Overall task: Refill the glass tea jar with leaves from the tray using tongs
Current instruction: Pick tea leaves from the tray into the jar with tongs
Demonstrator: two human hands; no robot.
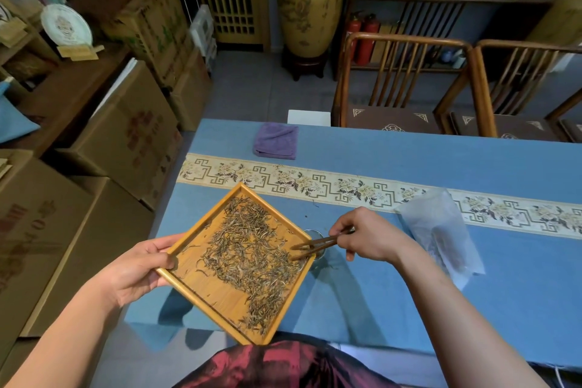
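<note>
Both tongs (315, 246) tips touch tray (189, 290) leaves (252, 258), beside right hand (368, 238).

Left hand (138, 264) grips with thumb on top; right hand (368, 235) pinches, fingers (341, 238) curled.

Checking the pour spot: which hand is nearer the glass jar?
Right. The right hand holds the tongs just beside the jar; the left hand grips the tray at its far corner.

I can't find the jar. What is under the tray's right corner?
A glass jar stands there; only part of its rim shows past the tray. Its body and contents are covered by the tray and tongs.
</note>
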